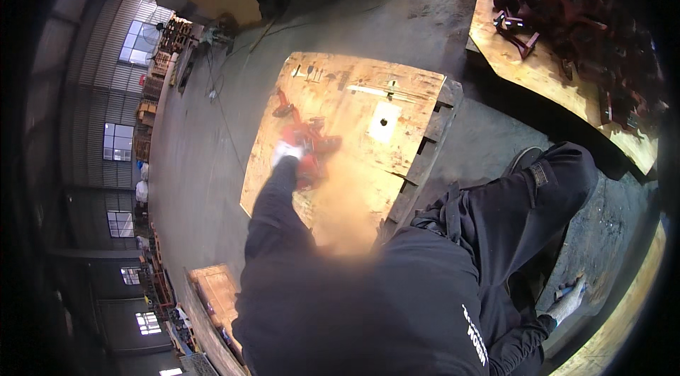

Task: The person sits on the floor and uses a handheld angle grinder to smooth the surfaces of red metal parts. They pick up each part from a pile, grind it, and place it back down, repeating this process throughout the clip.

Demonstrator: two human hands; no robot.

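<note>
My left hand (288,153), in a white glove, reaches out over the plywood top (347,121) and touches a cluster of red metal parts (309,141). Motion blurs its fingers, so their grip does not show. One more red part (284,104) lies just beyond that cluster. Down at the lower right, my right hand (571,299), gloved in pale grey, is closed around a bluish cylindrical tool (564,292) whose kind I cannot make out.
On the plywood lie a white square with a dark hole (384,122) and a thin pale strip (368,90). A pallet (425,153) supports it. At the upper right, another board (496,57) bears a heap of dark red metal parts (567,15).
</note>
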